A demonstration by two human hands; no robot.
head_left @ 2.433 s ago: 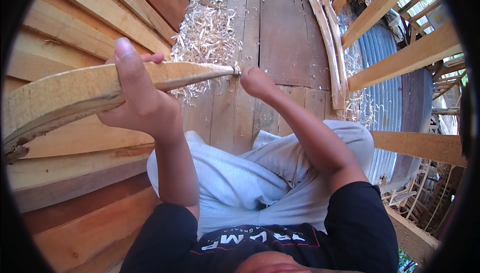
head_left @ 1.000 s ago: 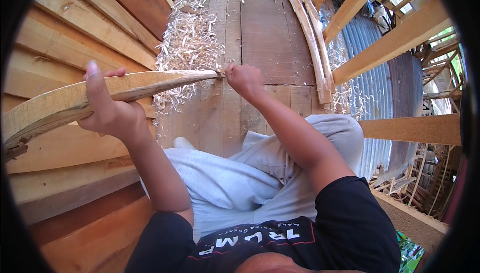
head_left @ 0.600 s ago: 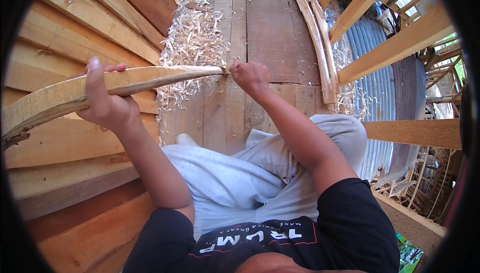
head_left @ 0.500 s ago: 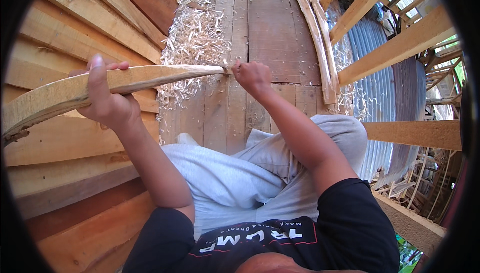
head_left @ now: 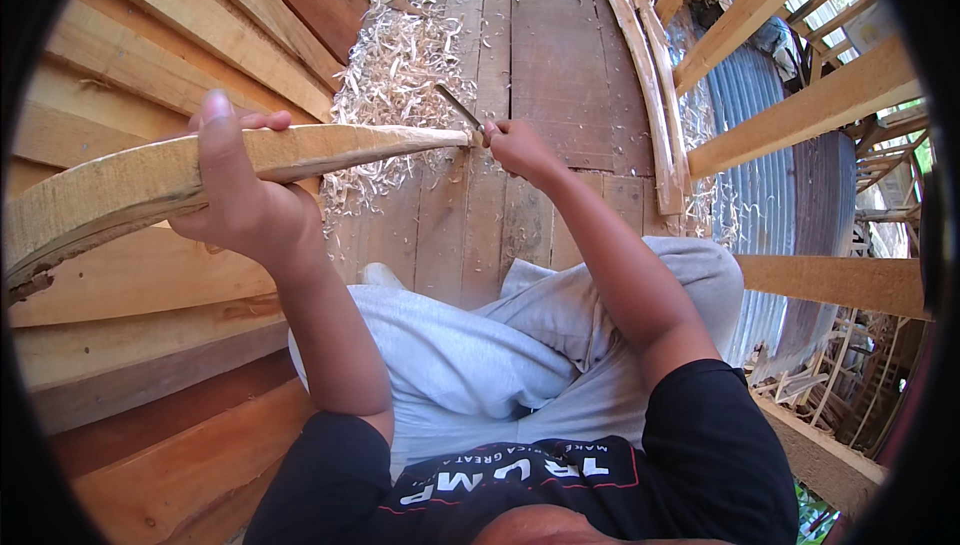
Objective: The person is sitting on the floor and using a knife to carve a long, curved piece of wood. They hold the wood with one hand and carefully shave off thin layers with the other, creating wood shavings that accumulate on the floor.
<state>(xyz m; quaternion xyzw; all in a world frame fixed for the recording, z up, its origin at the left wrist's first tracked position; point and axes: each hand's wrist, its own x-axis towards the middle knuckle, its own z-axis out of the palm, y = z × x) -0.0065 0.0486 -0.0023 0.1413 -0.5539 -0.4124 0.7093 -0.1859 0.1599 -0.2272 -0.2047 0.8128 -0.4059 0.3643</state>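
Note:
A long curved piece of wood runs in from the left edge and tapers to a pale, shaved tip. My left hand is wrapped round its middle, thumb over the top and fingers behind. Just beyond the tip, my right hand is closed on a knife; its handle is mostly hidden in the fist. The narrow knife blade points away and to the left, past the tip of the wood. Whether blade and wood touch is hard to see.
Curled wood shavings heap on the plank floor beyond the wood. A board wall stands close on the left. Two long pale strips lie to the right, before slanting timber posts and corrugated metal sheeting.
The knife blade has come into view, angled away to the left above the wood's tip. Both hands and the wood sit slightly farther right in the picture, as does the background.

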